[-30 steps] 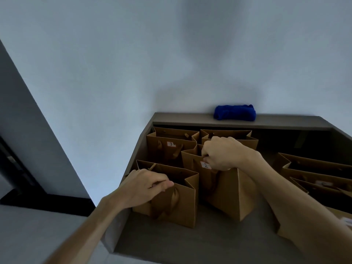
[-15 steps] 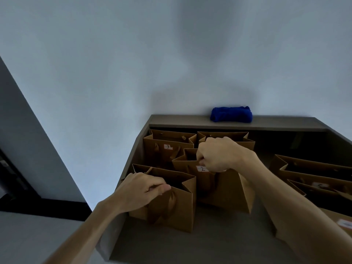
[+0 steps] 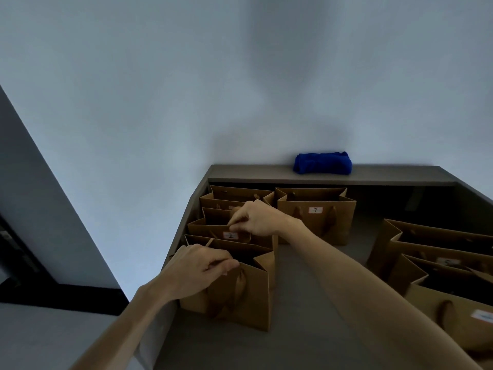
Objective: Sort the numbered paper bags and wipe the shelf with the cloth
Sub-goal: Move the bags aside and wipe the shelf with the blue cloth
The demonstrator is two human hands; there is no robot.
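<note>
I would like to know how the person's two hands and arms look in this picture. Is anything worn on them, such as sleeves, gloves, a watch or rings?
Both arms are bare as far as the picture shows them: no sleeve is visible on either forearm. The left hand and the right hand wear no gloves, and no watch, bracelet or ring is visible. The light is dim, so a very thin ring could be missed.

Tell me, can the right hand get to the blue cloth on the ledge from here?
Probably yes: nothing stands between the right hand and the blue cloth, but its grip on bag 2 must go first.
</note>
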